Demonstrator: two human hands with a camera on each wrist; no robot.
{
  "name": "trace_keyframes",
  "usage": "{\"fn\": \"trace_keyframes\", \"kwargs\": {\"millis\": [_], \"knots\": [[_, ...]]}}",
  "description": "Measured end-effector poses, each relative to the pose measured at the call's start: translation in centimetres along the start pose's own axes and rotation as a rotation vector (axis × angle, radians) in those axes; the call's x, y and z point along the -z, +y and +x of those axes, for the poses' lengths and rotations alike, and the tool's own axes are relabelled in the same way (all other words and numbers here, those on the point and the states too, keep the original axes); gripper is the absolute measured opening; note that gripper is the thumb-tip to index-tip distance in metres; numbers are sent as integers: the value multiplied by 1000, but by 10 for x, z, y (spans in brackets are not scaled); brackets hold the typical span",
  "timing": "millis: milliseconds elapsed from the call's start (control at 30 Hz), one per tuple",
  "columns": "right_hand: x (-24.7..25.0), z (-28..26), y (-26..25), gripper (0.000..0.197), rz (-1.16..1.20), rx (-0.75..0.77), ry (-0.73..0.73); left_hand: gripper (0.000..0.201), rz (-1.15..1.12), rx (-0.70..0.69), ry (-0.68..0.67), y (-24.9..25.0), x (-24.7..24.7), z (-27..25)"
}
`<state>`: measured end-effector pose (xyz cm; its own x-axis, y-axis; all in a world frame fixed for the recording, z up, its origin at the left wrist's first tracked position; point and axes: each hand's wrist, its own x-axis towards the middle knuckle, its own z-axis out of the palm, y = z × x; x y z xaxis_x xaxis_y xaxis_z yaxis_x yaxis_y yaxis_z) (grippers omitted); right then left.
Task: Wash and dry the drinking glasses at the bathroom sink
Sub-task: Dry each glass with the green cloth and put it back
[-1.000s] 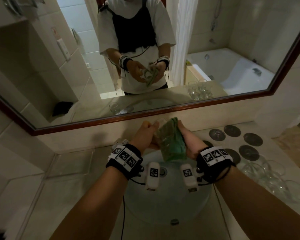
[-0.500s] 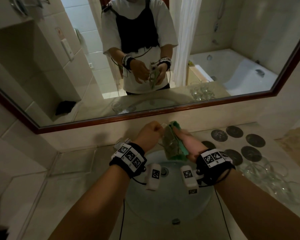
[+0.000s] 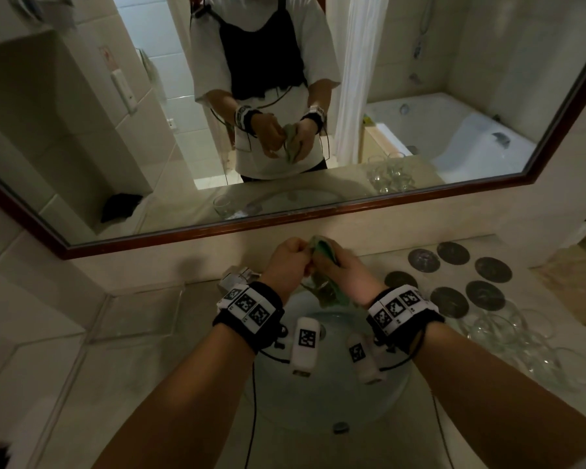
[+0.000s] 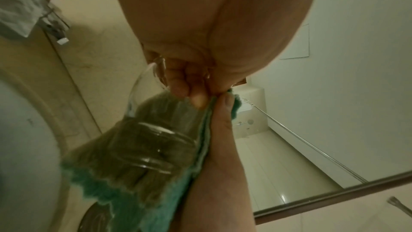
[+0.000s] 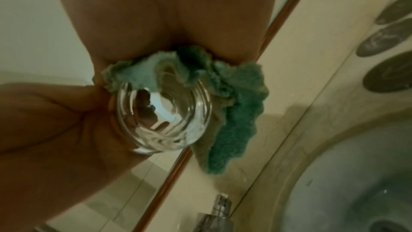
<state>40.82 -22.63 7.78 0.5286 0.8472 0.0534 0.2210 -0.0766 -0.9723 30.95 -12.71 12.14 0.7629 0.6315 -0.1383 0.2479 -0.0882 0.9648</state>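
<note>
Over the sink basin (image 3: 332, 394) both hands hold one clear drinking glass (image 4: 151, 147) together with a green cloth (image 3: 323, 248). My left hand (image 3: 293, 257) grips the glass at its rim with curled fingers (image 4: 185, 84). My right hand (image 3: 339, 265) holds the cloth (image 5: 234, 112) wrapped against the glass's side. The thick glass base (image 5: 165, 117) faces the right wrist camera. In the head view the hands hide most of the glass.
Several clear glasses (image 3: 508, 333) stand on the counter at right, beside dark round coasters (image 3: 454, 299). The chrome faucet (image 3: 237, 275) is just left of my left wrist. A clear tray (image 3: 139, 309) lies on the counter at left. The mirror frame (image 3: 318, 225) runs close behind the hands.
The cloth-wrapped glass stood tall between the hands a second ago. Now the hands have drawn together over it, and the cloth shows less.
</note>
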Motion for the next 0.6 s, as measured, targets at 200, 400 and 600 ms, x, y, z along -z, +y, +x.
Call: {"fn": "trace_keyframes", "kwargs": {"millis": [200, 400, 600], "knots": [[4, -3, -7, 72, 430, -340, -90, 16, -15, -32, -41, -2, 6, -1], [1, -4, -19, 75, 770, -542, -116, 18, -62, -146, -148, 5, 22, -11], [-4, 4, -22, 77, 802, -515, -135, 17, -20, -137, -115, 10, 30, -4]]}}
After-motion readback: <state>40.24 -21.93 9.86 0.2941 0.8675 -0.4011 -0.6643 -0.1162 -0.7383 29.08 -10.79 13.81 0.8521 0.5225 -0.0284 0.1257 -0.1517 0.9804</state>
